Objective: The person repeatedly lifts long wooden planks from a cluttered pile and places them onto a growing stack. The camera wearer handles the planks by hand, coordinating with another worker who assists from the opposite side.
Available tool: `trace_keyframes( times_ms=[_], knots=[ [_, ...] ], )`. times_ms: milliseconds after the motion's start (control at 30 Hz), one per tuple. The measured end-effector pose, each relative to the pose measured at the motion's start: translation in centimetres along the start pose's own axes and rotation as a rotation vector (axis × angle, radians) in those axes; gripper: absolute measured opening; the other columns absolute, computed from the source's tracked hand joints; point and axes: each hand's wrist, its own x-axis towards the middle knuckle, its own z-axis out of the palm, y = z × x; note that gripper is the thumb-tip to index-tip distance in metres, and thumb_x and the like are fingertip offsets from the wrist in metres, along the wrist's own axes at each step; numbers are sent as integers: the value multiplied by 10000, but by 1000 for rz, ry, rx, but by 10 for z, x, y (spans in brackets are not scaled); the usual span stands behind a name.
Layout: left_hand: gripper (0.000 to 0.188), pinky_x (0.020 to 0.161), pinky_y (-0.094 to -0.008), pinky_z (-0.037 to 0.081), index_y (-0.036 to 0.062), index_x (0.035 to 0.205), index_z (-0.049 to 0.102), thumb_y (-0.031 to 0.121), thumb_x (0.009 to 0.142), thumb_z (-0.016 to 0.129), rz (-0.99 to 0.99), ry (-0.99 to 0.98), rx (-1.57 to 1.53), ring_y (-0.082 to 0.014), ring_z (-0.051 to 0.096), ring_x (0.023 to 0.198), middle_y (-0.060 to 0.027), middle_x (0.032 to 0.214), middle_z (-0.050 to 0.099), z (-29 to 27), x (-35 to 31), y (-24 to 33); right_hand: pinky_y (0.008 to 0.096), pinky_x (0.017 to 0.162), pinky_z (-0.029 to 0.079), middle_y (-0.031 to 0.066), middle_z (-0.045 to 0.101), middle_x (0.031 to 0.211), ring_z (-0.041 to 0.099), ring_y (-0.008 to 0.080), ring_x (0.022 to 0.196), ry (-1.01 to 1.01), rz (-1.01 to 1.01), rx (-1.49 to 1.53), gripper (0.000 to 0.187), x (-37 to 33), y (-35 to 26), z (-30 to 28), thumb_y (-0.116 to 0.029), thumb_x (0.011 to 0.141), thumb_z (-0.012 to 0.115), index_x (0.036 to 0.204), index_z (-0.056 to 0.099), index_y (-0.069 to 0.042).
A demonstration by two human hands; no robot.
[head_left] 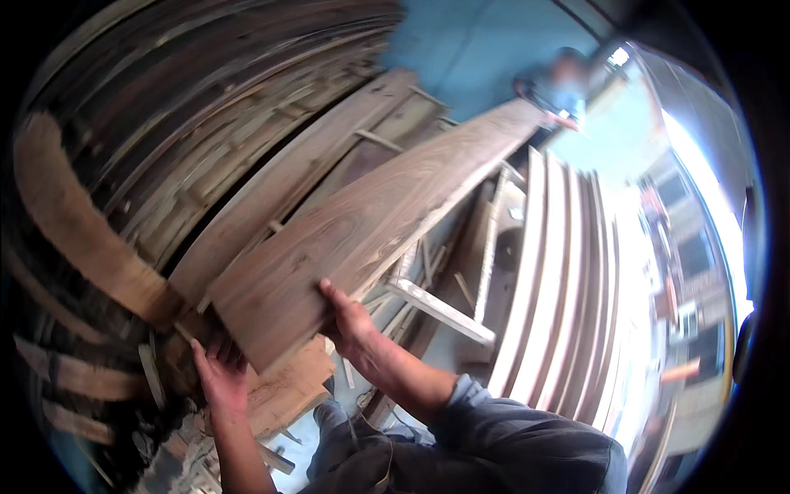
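A long brown wooden plank (pixel 362 218) slants from near me up to the far right. At its right edge my right hand (pixel 350 321) grips it, thumb on top and fingers hidden beneath. My left hand (pixel 222 370) is at the plank's near end, thumb spread out to the left; its fingers are in shadow beside the end, and whether they touch the underside cannot be told. Another person (pixel 564 86) stands at the far end with a hand (pixel 562 122) close to the plank.
A second board (pixel 288 189) lies left of the plank, with small wooden sticks (pixel 378 140) by it. Stacked timber (pixel 222 99) fills the left. A curved board (pixel 90 230) juts out there. To the right are a pale wooden frame (pixel 440 309) and several long boards (pixel 543 272).
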Motion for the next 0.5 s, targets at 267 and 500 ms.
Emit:
trace_keyframes(
  times_ms=[267, 500],
  knots=[
    [738, 1069, -477, 450, 110, 1485, 487, 589, 944, 635, -434, -145, 295, -297, 543, 1300, -81, 1450, 564, 93, -140, -124, 477, 1057, 477, 223, 623, 1338, 622, 352, 1205, 199, -128, 15, 776, -199, 14, -176, -484, 893, 755, 1360, 529, 92],
    [810, 1156, -501, 369, 180, 1491, 466, 726, 904, 582, -807, -155, 373, -277, 438, 1391, -54, 1515, 474, 66, -292, -283, 473, 1097, 440, 215, 595, 1374, 576, 335, 1256, 370, -284, 341, 604, -332, 90, -369, -403, 969, 654, 1362, 545, 42]
  ],
)
